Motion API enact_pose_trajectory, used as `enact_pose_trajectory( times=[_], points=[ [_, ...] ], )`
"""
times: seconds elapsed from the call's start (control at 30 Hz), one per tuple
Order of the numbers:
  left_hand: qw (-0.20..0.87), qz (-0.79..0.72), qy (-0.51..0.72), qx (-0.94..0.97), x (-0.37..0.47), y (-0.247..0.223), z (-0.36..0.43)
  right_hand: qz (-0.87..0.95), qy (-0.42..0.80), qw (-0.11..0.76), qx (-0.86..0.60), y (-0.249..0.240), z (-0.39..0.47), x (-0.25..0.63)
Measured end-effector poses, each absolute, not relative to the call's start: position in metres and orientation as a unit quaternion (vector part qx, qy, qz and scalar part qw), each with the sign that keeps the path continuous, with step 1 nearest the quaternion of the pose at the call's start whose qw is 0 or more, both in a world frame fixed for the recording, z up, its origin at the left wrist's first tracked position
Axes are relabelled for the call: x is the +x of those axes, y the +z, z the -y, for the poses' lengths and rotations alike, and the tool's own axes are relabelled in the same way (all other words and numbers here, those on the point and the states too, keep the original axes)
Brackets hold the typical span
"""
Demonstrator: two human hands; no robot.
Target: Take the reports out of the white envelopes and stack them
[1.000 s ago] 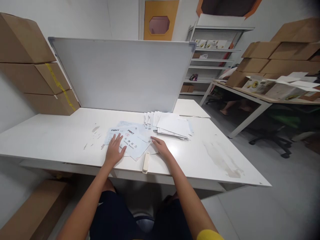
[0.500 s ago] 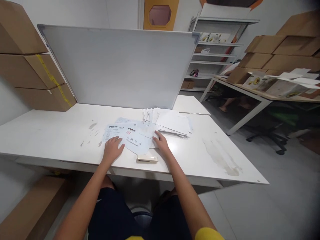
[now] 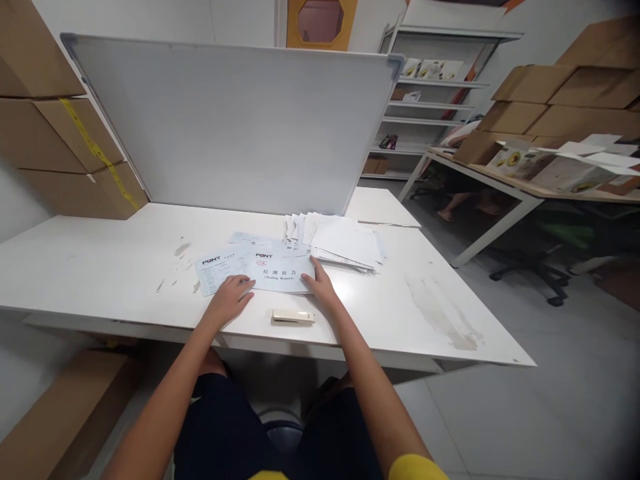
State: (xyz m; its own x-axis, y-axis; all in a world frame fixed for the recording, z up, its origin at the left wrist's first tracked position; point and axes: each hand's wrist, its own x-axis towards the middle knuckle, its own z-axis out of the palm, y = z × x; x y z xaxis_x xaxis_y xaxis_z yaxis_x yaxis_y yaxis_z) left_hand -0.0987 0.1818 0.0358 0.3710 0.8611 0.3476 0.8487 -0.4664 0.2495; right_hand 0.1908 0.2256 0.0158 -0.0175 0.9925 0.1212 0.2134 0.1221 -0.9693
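And here we have it: a bright, plain yellow fabric sleeve at the near right, its rounded edge ringing the upper arm, with a sliver of matching yellow cloth peeking in at the near middle. Below, dark navy fabric shorts, loose over both thighs, a small pale mark on the left leg! Out of that sleeve comes a bare, slim right forearm, tapering to a bare right hand; over on the left, a bare left forearm and bare left hand.

Testing Report, pale blue, PONY print and red mark near its 11 o'clock corner, lies flat, nearly square-on, on white table; printed sheet, pale blue, flat, skewed, at its 9 o'clock
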Motion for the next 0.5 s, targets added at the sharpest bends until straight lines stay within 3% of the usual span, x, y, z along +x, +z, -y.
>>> enact_pose_trajectory(
  times=[0.33,0.5],
  points=[
    [0.052,-0.541,0.260,0.798,-0.101,0.033,-0.183,0.527,0.520,0.528,-0.417,0.022,-0.218,0.189],
    [0.168,-0.602,0.326,0.709,-0.105,0.037,-0.182,0.504,0.541,0.560,-0.374,0.029,-0.205,0.189]
  ],
)
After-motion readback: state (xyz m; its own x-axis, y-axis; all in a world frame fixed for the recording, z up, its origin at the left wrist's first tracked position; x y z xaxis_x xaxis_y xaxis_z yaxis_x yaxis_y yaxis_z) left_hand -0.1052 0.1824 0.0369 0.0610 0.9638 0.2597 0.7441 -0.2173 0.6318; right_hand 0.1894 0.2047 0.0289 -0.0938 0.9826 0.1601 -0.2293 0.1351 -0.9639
